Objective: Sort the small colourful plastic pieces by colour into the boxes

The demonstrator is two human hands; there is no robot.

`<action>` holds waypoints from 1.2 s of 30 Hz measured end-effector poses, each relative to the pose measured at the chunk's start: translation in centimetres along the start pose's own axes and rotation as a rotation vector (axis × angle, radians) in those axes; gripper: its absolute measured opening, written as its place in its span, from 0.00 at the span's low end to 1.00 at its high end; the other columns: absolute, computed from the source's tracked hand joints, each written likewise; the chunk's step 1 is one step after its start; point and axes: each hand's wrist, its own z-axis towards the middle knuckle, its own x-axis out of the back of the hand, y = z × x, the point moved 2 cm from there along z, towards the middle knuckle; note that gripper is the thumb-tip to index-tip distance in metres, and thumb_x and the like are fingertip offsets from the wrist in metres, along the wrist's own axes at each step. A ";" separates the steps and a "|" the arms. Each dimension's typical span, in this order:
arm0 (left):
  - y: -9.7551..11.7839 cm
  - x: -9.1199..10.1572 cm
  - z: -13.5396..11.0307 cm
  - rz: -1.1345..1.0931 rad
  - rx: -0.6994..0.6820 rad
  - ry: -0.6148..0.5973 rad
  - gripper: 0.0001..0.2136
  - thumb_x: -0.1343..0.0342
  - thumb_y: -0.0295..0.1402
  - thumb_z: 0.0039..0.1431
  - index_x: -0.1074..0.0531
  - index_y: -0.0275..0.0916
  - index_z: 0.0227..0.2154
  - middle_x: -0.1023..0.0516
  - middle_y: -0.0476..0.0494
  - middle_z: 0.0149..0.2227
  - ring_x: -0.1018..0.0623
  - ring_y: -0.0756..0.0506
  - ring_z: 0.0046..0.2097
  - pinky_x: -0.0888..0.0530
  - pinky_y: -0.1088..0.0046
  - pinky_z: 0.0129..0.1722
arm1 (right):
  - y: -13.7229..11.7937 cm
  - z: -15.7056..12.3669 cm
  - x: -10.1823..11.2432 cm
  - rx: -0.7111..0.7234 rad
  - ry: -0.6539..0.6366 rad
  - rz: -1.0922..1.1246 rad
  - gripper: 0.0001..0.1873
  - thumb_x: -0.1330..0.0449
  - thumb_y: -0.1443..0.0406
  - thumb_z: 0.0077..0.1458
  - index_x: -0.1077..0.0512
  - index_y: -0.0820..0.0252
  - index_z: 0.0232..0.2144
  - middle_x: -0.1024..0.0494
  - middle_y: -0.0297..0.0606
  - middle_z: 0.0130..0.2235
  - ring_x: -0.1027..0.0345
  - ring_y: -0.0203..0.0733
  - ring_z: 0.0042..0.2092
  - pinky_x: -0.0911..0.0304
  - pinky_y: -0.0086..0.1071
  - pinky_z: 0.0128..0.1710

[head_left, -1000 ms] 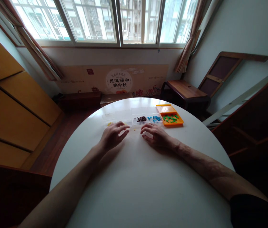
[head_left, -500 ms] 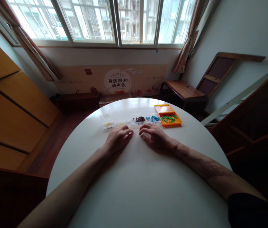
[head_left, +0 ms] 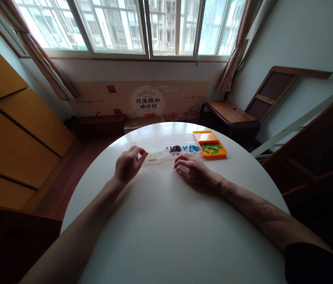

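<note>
My left hand (head_left: 128,163) is held above the leftmost clear box, its fingers curled loosely with a gap between thumb and forefinger. Nothing shows in it, and it hides most of that box. Just right of its fingertips lie pale yellow small pieces (head_left: 152,156) in a clear box. My right hand (head_left: 194,169) rests on the table with loosely bent fingers apart from the thumb, and it holds nothing visible. Beyond it, clear boxes contain dark brown pieces (head_left: 175,148) and blue pieces (head_left: 192,148). Green pieces (head_left: 211,148) fill part of an orange case (head_left: 218,154) with its lid raised.
The round white table (head_left: 169,232) extends towards me, and its curved edge runs beyond the boxes. A wooden chair (head_left: 228,110) stands past the table at the right. Yellow-brown cabinets (head_left: 27,134) line the left side, and windows (head_left: 113,27) face me.
My left hand has moved left and slightly away from me, from the table in front of the boxes to above the leftmost box. My right hand stays in place.
</note>
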 end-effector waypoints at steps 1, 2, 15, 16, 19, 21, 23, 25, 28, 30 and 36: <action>-0.8 0.3 0.1 0.011 0.044 0.030 0.13 0.45 0.43 0.76 0.21 0.40 0.41 0.17 0.43 0.43 0.23 0.44 0.34 0.30 0.68 0.37 | 0.0 0.0 0.0 0.000 0.002 0.003 0.05 0.37 0.66 0.69 0.22 0.53 0.45 0.19 0.43 0.52 0.24 0.50 0.54 0.26 0.47 0.57; -1.5 0.5 0.2 0.017 0.074 0.049 0.12 0.45 0.41 0.75 0.21 0.40 0.41 0.17 0.43 0.43 0.23 0.45 0.33 0.31 0.68 0.36 | 0.0 0.0 0.0 0.002 0.004 0.004 0.05 0.37 0.66 0.69 0.22 0.53 0.45 0.19 0.43 0.52 0.24 0.50 0.54 0.26 0.47 0.57; -2.7 0.3 0.1 0.074 0.124 0.084 0.13 0.46 0.38 0.74 0.16 0.43 0.44 0.15 0.43 0.47 0.22 0.44 0.34 0.30 0.67 0.38 | 0.0 0.0 0.1 0.008 0.008 -0.002 0.05 0.37 0.67 0.69 0.22 0.53 0.45 0.19 0.43 0.52 0.24 0.50 0.54 0.25 0.47 0.57; -2.6 0.4 0.1 0.071 0.126 0.088 0.12 0.45 0.38 0.74 0.16 0.43 0.43 0.15 0.43 0.46 0.22 0.45 0.33 0.30 0.67 0.38 | 0.0 0.0 0.1 0.006 0.007 -0.001 0.05 0.37 0.67 0.69 0.22 0.53 0.45 0.19 0.43 0.52 0.24 0.50 0.54 0.25 0.47 0.57; -1.9 0.6 0.0 0.040 0.110 0.102 0.12 0.44 0.39 0.73 0.16 0.43 0.44 0.15 0.44 0.45 0.23 0.46 0.31 0.30 0.68 0.37 | -0.1 0.0 0.2 -0.001 0.015 0.003 0.05 0.37 0.67 0.68 0.22 0.53 0.45 0.19 0.43 0.52 0.24 0.50 0.54 0.25 0.47 0.57; -1.0 0.8 -0.1 -0.004 0.077 0.093 0.13 0.45 0.40 0.74 0.16 0.43 0.47 0.15 0.45 0.44 0.23 0.47 0.31 0.29 0.68 0.36 | -0.2 0.0 0.3 -0.003 0.014 0.004 0.05 0.37 0.67 0.69 0.22 0.53 0.45 0.19 0.43 0.52 0.24 0.50 0.54 0.25 0.47 0.57; 0.1 0.8 -0.3 -0.060 0.018 0.060 0.14 0.45 0.41 0.75 0.16 0.44 0.49 0.15 0.45 0.44 0.22 0.47 0.31 0.29 0.69 0.35 | -0.2 0.1 0.4 -0.003 0.011 0.002 0.06 0.38 0.67 0.69 0.22 0.53 0.45 0.19 0.43 0.52 0.24 0.50 0.54 0.26 0.47 0.58; 1.3 0.6 -0.6 -0.113 -0.074 0.011 0.14 0.46 0.42 0.76 0.16 0.44 0.47 0.15 0.44 0.45 0.21 0.48 0.32 0.26 0.69 0.37 | -0.2 0.1 0.4 -0.001 0.009 -0.005 0.06 0.38 0.67 0.69 0.23 0.54 0.46 0.19 0.44 0.53 0.24 0.51 0.55 0.26 0.48 0.58; 3.1 -0.1 -1.1 -0.179 -0.252 -0.067 0.14 0.45 0.41 0.77 0.16 0.44 0.47 0.14 0.41 0.48 0.16 0.44 0.41 0.22 0.64 0.46 | -0.1 0.1 0.3 -0.005 0.005 -0.019 0.06 0.37 0.67 0.69 0.23 0.54 0.47 0.19 0.44 0.53 0.24 0.51 0.55 0.26 0.49 0.59; 4.0 -0.8 -1.5 -0.212 -0.351 -0.129 0.13 0.44 0.42 0.77 0.16 0.44 0.49 0.14 0.40 0.51 0.16 0.40 0.49 0.21 0.61 0.52 | 0.1 0.0 0.3 -0.011 0.003 -0.025 0.07 0.37 0.67 0.68 0.22 0.53 0.47 0.19 0.43 0.53 0.24 0.51 0.55 0.26 0.49 0.59; 5.3 -2.1 -2.1 -0.284 -0.473 -0.302 0.13 0.40 0.42 0.74 0.18 0.49 0.55 0.17 0.40 0.58 0.18 0.38 0.57 0.20 0.57 0.59 | 0.2 -0.4 0.6 -0.031 0.001 -0.028 0.08 0.36 0.68 0.68 0.21 0.53 0.47 0.17 0.42 0.51 0.22 0.50 0.53 0.25 0.47 0.57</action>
